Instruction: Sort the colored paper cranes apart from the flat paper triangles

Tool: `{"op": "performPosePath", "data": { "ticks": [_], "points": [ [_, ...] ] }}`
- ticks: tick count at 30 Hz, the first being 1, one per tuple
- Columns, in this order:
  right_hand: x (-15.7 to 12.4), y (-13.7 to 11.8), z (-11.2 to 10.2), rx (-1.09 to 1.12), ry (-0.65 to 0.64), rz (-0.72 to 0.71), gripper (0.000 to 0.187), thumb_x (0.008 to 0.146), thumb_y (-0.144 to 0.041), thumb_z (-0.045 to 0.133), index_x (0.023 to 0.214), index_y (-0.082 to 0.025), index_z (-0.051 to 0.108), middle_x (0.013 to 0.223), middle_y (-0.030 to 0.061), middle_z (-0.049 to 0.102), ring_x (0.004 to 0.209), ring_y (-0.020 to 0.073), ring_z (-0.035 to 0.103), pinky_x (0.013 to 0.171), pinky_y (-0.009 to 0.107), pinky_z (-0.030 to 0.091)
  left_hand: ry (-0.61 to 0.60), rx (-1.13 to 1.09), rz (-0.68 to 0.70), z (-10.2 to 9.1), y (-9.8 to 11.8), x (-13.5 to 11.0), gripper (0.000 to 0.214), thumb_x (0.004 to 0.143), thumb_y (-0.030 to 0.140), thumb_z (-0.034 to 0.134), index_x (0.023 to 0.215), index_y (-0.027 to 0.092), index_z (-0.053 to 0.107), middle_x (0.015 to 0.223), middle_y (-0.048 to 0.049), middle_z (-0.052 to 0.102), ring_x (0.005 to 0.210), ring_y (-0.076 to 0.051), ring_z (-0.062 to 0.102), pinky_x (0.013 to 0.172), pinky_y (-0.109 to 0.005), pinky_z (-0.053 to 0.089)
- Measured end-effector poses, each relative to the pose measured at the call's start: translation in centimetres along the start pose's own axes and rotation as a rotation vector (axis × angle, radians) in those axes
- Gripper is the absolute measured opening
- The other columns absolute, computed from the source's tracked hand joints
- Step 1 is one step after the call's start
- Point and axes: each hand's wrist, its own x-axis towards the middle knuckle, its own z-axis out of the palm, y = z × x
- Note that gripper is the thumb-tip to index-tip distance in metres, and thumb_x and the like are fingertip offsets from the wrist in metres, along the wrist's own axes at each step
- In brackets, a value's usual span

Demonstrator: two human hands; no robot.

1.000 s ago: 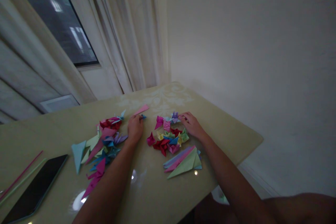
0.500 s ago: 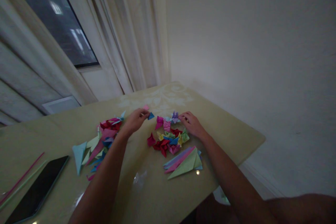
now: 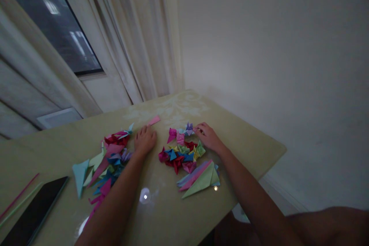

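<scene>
My left hand lies palm down with its fingers apart, just in front of a pink paper strip. No paper shows in it. My right hand has its fingers curled together at a purple folded paper piece, which they appear to pinch by its right edge. The purple piece is in a rough ring of small origami pieces, among them a magenta one. A small blue folded piece sits on the ring's left side. Nearer me is a fan of folded paper triangles.
A heap of bigger origami shapes spreads left of my left hand, partly hidden by my forearm. Farther left are a black phone and two thin sticks, pink and green. A wall and curtains border the table.
My left hand has let go of the small blue folded piece, now in the ring, and has drawn back to the left. My right hand stays at the purple piece.
</scene>
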Motion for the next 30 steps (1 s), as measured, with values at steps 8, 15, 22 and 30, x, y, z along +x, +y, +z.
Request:
{"op": "performPosePath", "data": {
  "ticks": [8, 15, 22, 30],
  "points": [
    [0.0, 0.4, 0.2, -0.006, 0.007, 0.006, 0.025, 0.104, -0.035, 0.057, 0.101, -0.019, 0.075, 0.104, 0.0074, 0.063, 0.087, 0.0173, 0.063, 0.08, 0.029, 0.049, -0.011, 0.007, -0.048, -0.8, -0.6, 0.8, 0.039, 0.1, 0.04, 0.047, 0.117, 0.019, 0.076, 0.128, -0.0185, 0.068, 0.125, -0.039, 0.059, 0.102, -0.051, 0.048],
    [0.0, 0.2, 0.0, -0.017, 0.002, -0.016, 0.027, 0.105, -0.038, 0.056, 0.1, -0.019, 0.075, 0.103, 0.0073, 0.064, 0.089, 0.0177, 0.063, 0.08, 0.029, 0.049, -0.004, -0.176, -0.031, -1.5, -0.5, 0.5, 0.019, 0.092, 0.031, 0.058, 0.092, 0.019, 0.073, 0.118, -0.0186, 0.071, 0.123, -0.039, 0.06, 0.104, -0.051, 0.045],
    [0.2, 0.0, -0.2, 0.025, 0.07, -0.008, 0.025, 0.103, -0.039, 0.058, 0.108, -0.02, 0.074, 0.104, 0.0071, 0.067, 0.08, 0.0158, 0.062, 0.075, 0.029, 0.05, 0.012, -0.625, -0.021, -3.0, 0.8, 2.0, 0.028, 0.094, 0.048, 0.055, 0.087, 0.022, 0.061, 0.086, -0.0088, 0.073, 0.082, -0.024, 0.07, 0.077, -0.038, 0.054],
    [0.0, -3.2, -0.7, 0.445, 0.032, 0.01, 0.035, 0.093, -0.049, 0.07, 0.11, -0.019, 0.077, 0.092, 0.0048, 0.076, 0.072, 0.0163, 0.062, 0.065, 0.027, 0.047, -0.158, -1.098, 0.305, -7.5, 8.4, -1.0, 0.046, 0.084, 0.052, 0.075, 0.115, 0.019, 0.072, 0.09, -0.0052, 0.077, 0.085, -0.02, 0.071, 0.078, -0.031, 0.055]
  ]
}}
